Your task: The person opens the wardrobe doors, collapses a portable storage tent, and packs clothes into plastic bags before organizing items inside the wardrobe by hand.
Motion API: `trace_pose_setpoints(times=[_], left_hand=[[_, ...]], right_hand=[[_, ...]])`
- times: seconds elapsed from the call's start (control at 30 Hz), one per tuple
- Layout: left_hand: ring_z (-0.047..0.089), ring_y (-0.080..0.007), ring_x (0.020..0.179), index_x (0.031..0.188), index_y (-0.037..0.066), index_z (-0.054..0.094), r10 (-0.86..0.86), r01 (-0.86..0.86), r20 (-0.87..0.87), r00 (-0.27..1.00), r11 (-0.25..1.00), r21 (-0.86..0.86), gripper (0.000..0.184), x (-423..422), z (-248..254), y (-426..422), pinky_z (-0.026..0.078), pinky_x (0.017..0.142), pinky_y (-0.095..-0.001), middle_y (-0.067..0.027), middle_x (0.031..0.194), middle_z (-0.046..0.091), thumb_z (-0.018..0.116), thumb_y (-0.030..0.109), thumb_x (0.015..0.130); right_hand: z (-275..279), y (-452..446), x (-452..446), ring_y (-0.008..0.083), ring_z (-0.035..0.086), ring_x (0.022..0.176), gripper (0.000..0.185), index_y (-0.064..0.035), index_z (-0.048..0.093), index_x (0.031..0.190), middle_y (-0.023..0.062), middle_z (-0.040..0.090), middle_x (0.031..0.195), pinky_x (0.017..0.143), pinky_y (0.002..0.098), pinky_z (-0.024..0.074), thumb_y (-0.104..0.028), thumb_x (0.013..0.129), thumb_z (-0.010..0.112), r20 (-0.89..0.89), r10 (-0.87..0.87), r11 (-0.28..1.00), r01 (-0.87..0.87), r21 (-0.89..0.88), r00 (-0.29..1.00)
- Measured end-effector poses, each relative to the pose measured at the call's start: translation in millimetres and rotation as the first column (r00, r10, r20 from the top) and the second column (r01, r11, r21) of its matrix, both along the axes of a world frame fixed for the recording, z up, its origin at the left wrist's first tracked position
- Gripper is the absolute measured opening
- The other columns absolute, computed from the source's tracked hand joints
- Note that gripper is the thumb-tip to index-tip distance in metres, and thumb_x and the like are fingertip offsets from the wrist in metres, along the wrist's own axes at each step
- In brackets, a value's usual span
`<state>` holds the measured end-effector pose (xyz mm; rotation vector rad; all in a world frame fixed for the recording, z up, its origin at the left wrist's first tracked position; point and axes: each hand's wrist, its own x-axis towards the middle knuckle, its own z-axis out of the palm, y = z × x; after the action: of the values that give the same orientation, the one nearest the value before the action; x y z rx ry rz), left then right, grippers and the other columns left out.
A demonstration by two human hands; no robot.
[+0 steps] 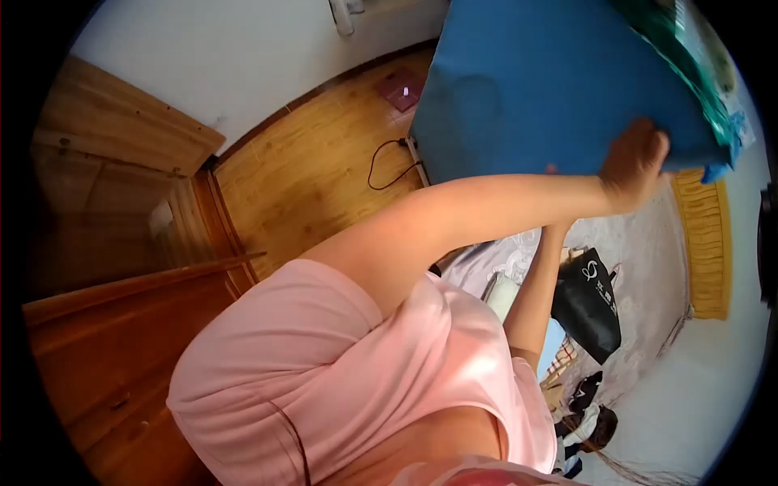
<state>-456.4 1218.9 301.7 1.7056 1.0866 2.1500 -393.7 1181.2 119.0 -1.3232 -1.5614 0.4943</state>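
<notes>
A large, flat-sided blue panel (535, 89) fills the upper right of the head view. My left hand (636, 166) is at its lower right edge, with the fingers curled against it and somewhat blurred. The left forearm crosses in front of my right arm (536, 300). My right hand is almost wholly hidden behind that forearm; only a fingertip (552, 168) shows at the blue surface, so its grip cannot be made out. Crinkled green plastic (701, 89) runs along the panel's right side.
A bed (648, 243) with a yellow headboard (702, 243) lies to the right. On it are a black bag (587, 304) and folded cloths. Wooden furniture (130, 324) stands at left. A black cable (371, 172) lies on the wooden floor (300, 170).
</notes>
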Motion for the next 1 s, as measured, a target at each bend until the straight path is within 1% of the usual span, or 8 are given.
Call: trace_pose_setpoints(times=[0.3, 0.47, 0.53, 0.67, 0.73, 0.83, 0.87, 1.0], left_hand=[[0.045, -0.0315, 0.102, 0.11, 0.003, 0.042, -0.49, 0.479, 0.006, 0.872, 0.85, -0.22, 0.047, -25.1, -72.5, -34.1, 0.042, 0.081, -0.0406, -0.0158, 0.104, 0.045, 0.066, 0.016, 0.071], [0.054, -0.0251, 0.091, 0.106, 0.001, 0.045, -0.116, 0.045, -0.124, 0.985, 0.884, -0.465, 0.052, -177.7, -159.9, 55.7, 0.046, 0.077, -0.0348, -0.0141, 0.1, 0.053, 0.07, 0.028, 0.07], [0.036, -0.0366, 0.119, 0.136, 0.004, 0.017, -0.203, 0.101, -0.273, 0.94, 0.932, -0.347, 0.08, -232.1, -120.9, 87.4, 0.031, 0.099, -0.0405, -0.0208, 0.129, 0.038, 0.065, 0.023, 0.074], [0.044, -0.0324, 0.109, 0.124, -0.001, 0.031, -0.024, -0.002, -0.115, 0.993, 0.975, -0.221, 0.067, -224.6, -103.9, 153.3, 0.036, 0.093, -0.0407, -0.0206, 0.12, 0.043, 0.067, 0.024, 0.073], [0.049, -0.0285, 0.101, 0.116, -0.001, 0.039, 0.204, -0.203, 0.011, 0.979, 0.978, -0.036, 0.052, -211.3, -124.4, 188.7, 0.04, 0.087, -0.0389, -0.0177, 0.112, 0.048, 0.064, 0.022, 0.076], [0.055, -0.0259, 0.092, 0.107, 0.001, 0.045, 0.018, 0.007, 0.075, 0.997, 0.949, -0.316, 0.059, -230.9, -138.6, 224.6, 0.046, 0.075, -0.0349, -0.0144, 0.099, 0.054, 0.073, 0.034, 0.067], [0.055, -0.0278, 0.088, 0.104, 0.003, 0.049, 0.061, -0.1, -0.133, 0.989, 0.948, -0.302, 0.061, -229.9, -136.2, 230.9, 0.046, 0.072, -0.0351, -0.0133, 0.096, 0.055, 0.076, 0.039, 0.063], [0.054, -0.0293, 0.082, 0.097, 0.006, 0.053, -0.145, 0.144, 0.009, 0.989, 0.969, -0.203, 0.05, -226.4, -136.2, 245.5, 0.046, 0.069, -0.0358, -0.0114, 0.091, 0.053, 0.073, 0.04, 0.066]], right_hand=[[37.4, 69.3, 77.1, 0.0207, 0.053, 0.079, 0.034, 0.0058, 0.055, 0.099, 0.011, 0.059, 0.096, 0.073, 0.034, 0.0442, -0.011, 0.073, 0.07, 0.044, -0.482, 0.797, 0.418, 0.436, 0.875], [44.0, 82.4, 108.6, 0.0189, 0.056, 0.074, 0.025, 0.0085, 0.059, 0.092, 0.0123, 0.062, 0.092, 0.069, 0.032, 0.0471, -0.008, 0.075, 0.068, -0.215, -0.412, 0.835, 0.461, 0.3, 0.885], [39.8, 84.5, 124.8, 0.0188, 0.056, 0.076, 0.027, 0.0093, 0.059, 0.093, 0.0132, 0.062, 0.094, 0.07, 0.0319, 0.0477, -0.009, 0.076, 0.069, -0.222, -0.387, 0.855, 0.438, 0.277, 0.895], [38.8, 76.7, 124.9, 0.0206, 0.055, 0.085, 0.04, 0.0116, 0.053, 0.103, 0.016, 0.057, 0.105, 0.075, 0.0342, 0.0473, -0.016, 0.078, 0.068, -0.277, -0.428, 0.858, 0.483, 0.173, 0.86], [57.7, 60.7, 102.9, 0.0213, 0.055, 0.087, 0.045, 0.0136, 0.051, 0.105, 0.0159, 0.056, 0.108, 0.077, 0.0326, 0.0471, -0.022, 0.081, 0.065, -0.023, -0.604, 0.79, 0.603, 0.109, 0.796], [49.7, 58.0, 113.1, 0.0219, 0.055, 0.087, 0.051, 0.0117, 0.05, 0.111, 0.016, 0.057, 0.107, 0.077, 0.0339, 0.0452, -0.028, 0.082, 0.063, -0.174, -0.557, 0.812, 0.577, 0.088, 0.812], [52.2, 48.8, 113.9, 0.0219, 0.054, 0.09, 0.051, 0.0118, 0.049, 0.113, 0.0165, 0.056, 0.11, 0.079, 0.0338, 0.0441, -0.028, 0.083, 0.061, -0.085, -0.619, 0.781, 0.623, 0.044, 0.781], [55.5, 39.4, 104.5, 0.0256, 0.05, 0.099, 0.055, 0.011, 0.044, 0.117, 0.0209, 0.048, 0.118, 0.087, 0.0358, 0.0404, -0.032, 0.085, 0.057, -0.169, -0.682, 0.719, 0.695, 0.025, 0.712]])
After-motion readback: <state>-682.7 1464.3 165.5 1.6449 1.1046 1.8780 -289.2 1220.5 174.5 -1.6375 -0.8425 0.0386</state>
